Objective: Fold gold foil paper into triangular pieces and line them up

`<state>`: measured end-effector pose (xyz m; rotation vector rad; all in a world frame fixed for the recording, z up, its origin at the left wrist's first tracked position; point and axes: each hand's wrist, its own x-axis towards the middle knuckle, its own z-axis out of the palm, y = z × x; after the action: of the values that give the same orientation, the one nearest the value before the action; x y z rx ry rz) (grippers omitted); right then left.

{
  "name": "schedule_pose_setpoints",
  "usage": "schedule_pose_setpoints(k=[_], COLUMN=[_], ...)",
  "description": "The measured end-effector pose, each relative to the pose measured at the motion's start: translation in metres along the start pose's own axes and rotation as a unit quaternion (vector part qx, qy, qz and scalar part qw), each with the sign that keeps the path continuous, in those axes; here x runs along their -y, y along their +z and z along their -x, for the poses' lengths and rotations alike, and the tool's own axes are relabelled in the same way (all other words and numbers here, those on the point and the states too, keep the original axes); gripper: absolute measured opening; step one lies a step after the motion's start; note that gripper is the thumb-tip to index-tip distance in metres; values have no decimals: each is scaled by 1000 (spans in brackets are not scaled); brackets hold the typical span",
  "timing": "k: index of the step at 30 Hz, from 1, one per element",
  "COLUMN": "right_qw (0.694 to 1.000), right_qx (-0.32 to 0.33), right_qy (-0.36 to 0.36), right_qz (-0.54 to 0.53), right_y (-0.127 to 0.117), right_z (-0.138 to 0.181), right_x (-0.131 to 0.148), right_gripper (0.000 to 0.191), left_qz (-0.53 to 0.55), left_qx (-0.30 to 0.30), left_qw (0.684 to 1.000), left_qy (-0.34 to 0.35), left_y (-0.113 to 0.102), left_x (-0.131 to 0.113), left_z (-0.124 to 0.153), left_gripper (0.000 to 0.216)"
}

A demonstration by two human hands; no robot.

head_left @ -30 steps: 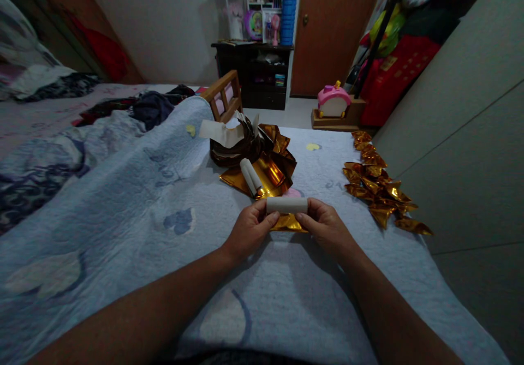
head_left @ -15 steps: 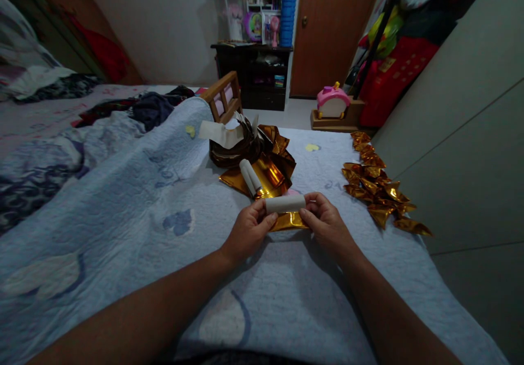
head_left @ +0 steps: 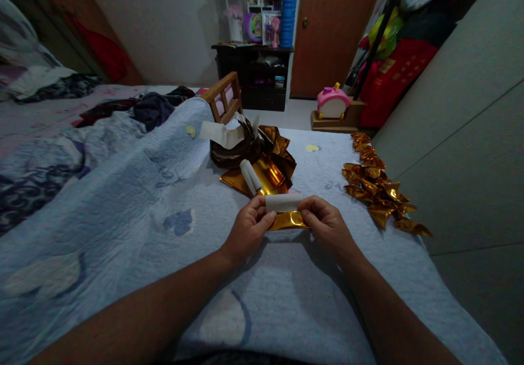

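Observation:
My left hand (head_left: 248, 227) and my right hand (head_left: 326, 224) together pinch a sheet of gold foil paper (head_left: 286, 220) whose white back is rolled into a tube (head_left: 283, 202) along its far edge. The left fingers grip the tube's left end, the right fingers its right end. The sheet rests low over the light blue quilt (head_left: 172, 228). Just beyond lies a loose stack of gold foil sheets (head_left: 270, 171) with another white roll (head_left: 249, 177) on it.
A row of several folded gold paper pieces (head_left: 379, 187) runs along the quilt's right side beside a grey wall. A dark curled bundle of sheets (head_left: 235, 147) and a wooden rack (head_left: 223, 97) sit behind the stack. Crumpled clothes lie far left; a door and shelves stand at the back.
The rolled white edge has shifted slightly away from me, and my right fingers have closed further over its right end. More gold foil shows under the roll.

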<state>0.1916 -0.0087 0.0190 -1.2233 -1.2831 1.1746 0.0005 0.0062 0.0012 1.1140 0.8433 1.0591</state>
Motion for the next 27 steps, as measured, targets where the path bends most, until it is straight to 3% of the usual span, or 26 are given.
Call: schedule_pose_setpoints(k=[10, 19, 27], right_qw=[999, 1000, 1000], right_qx=[28, 3, -2], right_qy=[21, 15, 19], right_qz=[3, 2, -9], right_y=[-2, -3, -2], right_z=[-3, -4, -4], right_x=[-3, -3, -6], right_gripper=[17, 15, 14], left_qz=[-14, -130, -136], left_qx=[-25, -50, -55], left_qw=[999, 988, 987], left_qy=[29, 68, 71], left_y=[1, -5, -7], left_x=[-4, -1, 0], left_z=[3, 2, 2], left_gripper=[42, 16, 18])
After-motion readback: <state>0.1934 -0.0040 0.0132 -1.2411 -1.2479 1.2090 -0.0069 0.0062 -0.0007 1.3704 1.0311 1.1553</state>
